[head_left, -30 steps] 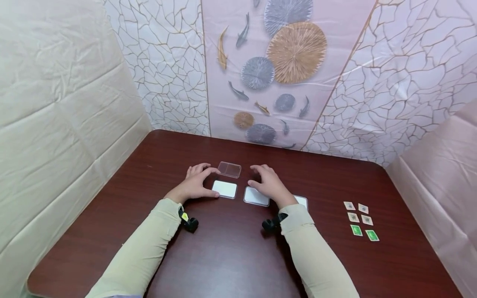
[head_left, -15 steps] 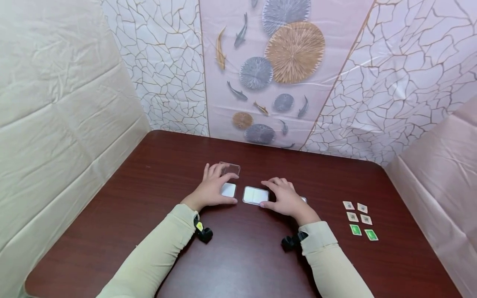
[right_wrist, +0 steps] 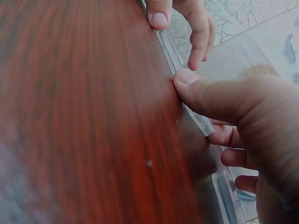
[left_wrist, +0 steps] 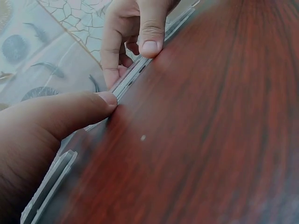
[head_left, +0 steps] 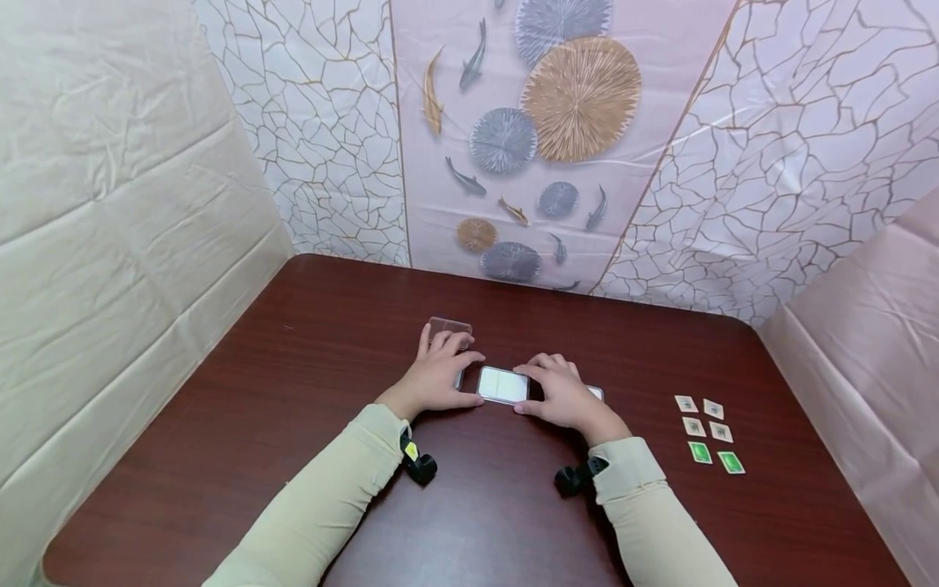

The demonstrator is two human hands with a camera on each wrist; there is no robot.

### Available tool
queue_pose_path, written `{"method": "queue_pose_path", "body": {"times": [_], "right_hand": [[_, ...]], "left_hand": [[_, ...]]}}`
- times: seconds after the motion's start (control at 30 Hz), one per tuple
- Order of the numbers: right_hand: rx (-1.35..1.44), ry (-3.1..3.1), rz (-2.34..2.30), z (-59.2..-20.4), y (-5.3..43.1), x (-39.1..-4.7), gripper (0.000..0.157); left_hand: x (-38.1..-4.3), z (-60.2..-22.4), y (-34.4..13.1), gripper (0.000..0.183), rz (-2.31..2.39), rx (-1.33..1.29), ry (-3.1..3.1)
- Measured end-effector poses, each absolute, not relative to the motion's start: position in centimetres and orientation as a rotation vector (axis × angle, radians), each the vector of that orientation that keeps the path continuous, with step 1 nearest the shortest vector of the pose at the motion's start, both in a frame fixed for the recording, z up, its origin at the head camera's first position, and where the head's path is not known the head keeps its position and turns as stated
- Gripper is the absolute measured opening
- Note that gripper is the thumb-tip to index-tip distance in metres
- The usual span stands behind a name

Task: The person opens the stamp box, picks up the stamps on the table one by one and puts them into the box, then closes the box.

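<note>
A flat clear plastic case [head_left: 503, 386] with a white face lies mid-table between the two hands. My left hand [head_left: 438, 379] has its thumb on the near edge at the left end, the index fingertip close to the far left corner. At the right end my right hand [head_left: 563, 395] pinches the same case, thumb [right_wrist: 189, 84] on the near edge and fingers at the far side. A second white-faced case [head_left: 459, 380] is mostly hidden beneath the left hand. A third case [head_left: 597, 393] shows partly behind the right hand.
A transparent plastic lid [head_left: 451, 325] lies behind the left hand, partly covered by its fingers. Several small square cards, two of them green [head_left: 700, 452], lie in rows on the right of the dark wooden table [head_left: 469, 505]. Patterned cloth [head_left: 513, 147] hangs behind.
My left hand has moved right, from the left case to the middle case's left end. The right hand has drawn back right from over the middle case to its right end.
</note>
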State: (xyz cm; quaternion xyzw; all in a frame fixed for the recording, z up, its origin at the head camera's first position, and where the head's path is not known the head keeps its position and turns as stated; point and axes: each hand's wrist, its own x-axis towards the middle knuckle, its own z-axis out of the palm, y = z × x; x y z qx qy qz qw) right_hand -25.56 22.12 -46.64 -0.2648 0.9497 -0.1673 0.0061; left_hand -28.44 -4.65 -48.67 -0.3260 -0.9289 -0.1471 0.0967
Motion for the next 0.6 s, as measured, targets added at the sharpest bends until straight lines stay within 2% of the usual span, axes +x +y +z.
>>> {"method": "queue_pose_path", "body": {"times": [0.2, 0.6], "right_hand": [[-0.829, 2.946, -0.589, -46.40, 21.98, -25.44, 0.058], [-0.866, 2.972, -0.597, -46.61, 22.01, -25.57, 0.056]], "left_hand": [[-28.45, -48.80, -4.66, 0.053, -0.439, -0.972, -2.755], [-28.47, -48.96, -4.69, 0.052, -0.430, -0.963, -2.762]]}}
